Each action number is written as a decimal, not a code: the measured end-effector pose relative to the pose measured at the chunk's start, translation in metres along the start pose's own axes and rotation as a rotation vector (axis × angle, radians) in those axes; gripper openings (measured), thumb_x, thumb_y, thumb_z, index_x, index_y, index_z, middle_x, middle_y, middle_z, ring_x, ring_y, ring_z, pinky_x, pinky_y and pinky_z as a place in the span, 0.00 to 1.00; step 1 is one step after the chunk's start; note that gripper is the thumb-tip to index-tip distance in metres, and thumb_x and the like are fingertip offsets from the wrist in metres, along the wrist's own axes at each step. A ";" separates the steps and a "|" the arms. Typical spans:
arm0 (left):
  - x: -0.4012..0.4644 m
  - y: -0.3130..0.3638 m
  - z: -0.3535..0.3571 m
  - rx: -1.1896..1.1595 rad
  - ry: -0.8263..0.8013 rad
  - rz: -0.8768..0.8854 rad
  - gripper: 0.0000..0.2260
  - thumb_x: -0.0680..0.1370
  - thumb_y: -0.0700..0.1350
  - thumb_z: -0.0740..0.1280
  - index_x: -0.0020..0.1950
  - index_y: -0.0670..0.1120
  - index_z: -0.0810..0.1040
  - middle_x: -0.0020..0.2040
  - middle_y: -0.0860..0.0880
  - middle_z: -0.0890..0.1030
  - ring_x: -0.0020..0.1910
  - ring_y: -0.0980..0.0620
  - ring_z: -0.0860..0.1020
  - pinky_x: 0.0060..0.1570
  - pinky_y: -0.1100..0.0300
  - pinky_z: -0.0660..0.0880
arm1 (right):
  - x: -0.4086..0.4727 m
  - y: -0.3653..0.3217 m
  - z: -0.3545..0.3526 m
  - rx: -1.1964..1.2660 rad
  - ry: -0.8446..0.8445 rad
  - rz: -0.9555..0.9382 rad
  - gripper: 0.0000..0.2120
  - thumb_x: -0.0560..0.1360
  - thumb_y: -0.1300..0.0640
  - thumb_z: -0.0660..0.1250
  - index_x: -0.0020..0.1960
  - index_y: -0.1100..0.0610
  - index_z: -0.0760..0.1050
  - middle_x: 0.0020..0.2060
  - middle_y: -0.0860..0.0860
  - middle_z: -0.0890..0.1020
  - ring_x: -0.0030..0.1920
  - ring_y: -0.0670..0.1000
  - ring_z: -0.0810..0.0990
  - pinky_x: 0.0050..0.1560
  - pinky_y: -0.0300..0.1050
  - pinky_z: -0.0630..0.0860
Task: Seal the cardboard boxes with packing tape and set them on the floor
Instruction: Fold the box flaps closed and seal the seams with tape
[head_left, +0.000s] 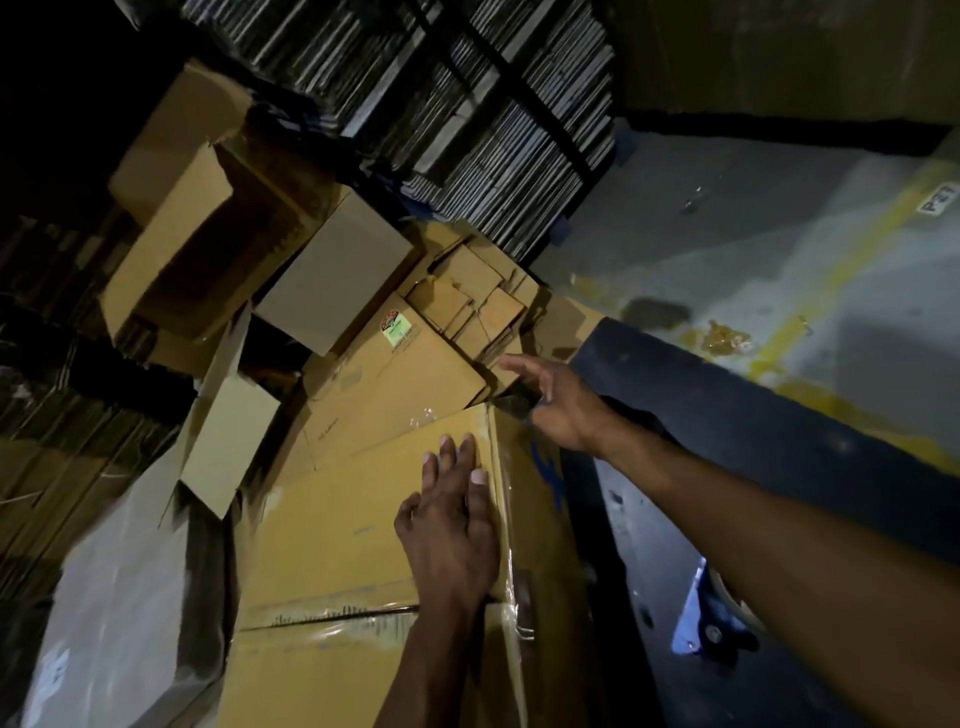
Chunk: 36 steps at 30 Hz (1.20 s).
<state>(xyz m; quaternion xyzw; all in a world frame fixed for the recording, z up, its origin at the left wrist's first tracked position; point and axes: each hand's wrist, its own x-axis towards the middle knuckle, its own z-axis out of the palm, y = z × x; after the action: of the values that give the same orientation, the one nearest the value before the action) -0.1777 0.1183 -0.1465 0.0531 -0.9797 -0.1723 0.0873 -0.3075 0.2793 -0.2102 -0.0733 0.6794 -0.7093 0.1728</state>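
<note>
A large cardboard box fills the lower middle, with clear packing tape shining along its closed seam and over its right edge. My left hand lies flat on the box top beside that edge, fingers apart and holding nothing. My right hand reaches past the box's far corner with spread fingers, next to a stack of small flat cardboard pieces. A dark object sits under its palm; whether the hand grips it is unclear.
Open and closed cardboard boxes are piled at the back left. Bundles of flattened cardboard stand behind. A plastic-wrapped surface lies lower left. On the right are grey floor with a yellow line, a dark ledge and a blue wheeled part.
</note>
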 end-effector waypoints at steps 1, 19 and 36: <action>0.000 0.001 -0.001 0.005 0.006 0.004 0.24 0.83 0.61 0.52 0.78 0.59 0.71 0.79 0.55 0.67 0.81 0.56 0.60 0.76 0.38 0.64 | 0.000 0.001 0.002 -0.005 -0.041 -0.008 0.40 0.70 0.76 0.63 0.73 0.44 0.71 0.74 0.46 0.72 0.77 0.49 0.66 0.73 0.55 0.71; -0.002 0.003 -0.001 -0.018 0.014 0.009 0.22 0.84 0.59 0.53 0.78 0.59 0.68 0.79 0.53 0.68 0.80 0.55 0.61 0.76 0.38 0.65 | -0.094 0.010 0.029 -0.274 0.134 -0.142 0.33 0.73 0.70 0.64 0.77 0.54 0.69 0.75 0.48 0.72 0.74 0.46 0.70 0.76 0.47 0.68; -0.002 -0.002 0.003 0.023 0.004 0.026 0.22 0.85 0.59 0.53 0.78 0.58 0.69 0.79 0.52 0.68 0.81 0.54 0.60 0.75 0.38 0.66 | -0.033 -0.026 0.025 0.161 0.173 0.048 0.22 0.70 0.33 0.73 0.53 0.49 0.86 0.48 0.43 0.87 0.54 0.43 0.83 0.59 0.49 0.80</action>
<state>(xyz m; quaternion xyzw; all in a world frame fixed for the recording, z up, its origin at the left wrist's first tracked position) -0.1765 0.1174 -0.1504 0.0416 -0.9821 -0.1600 0.0907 -0.2716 0.2675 -0.1781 0.0184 0.6341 -0.7610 0.1358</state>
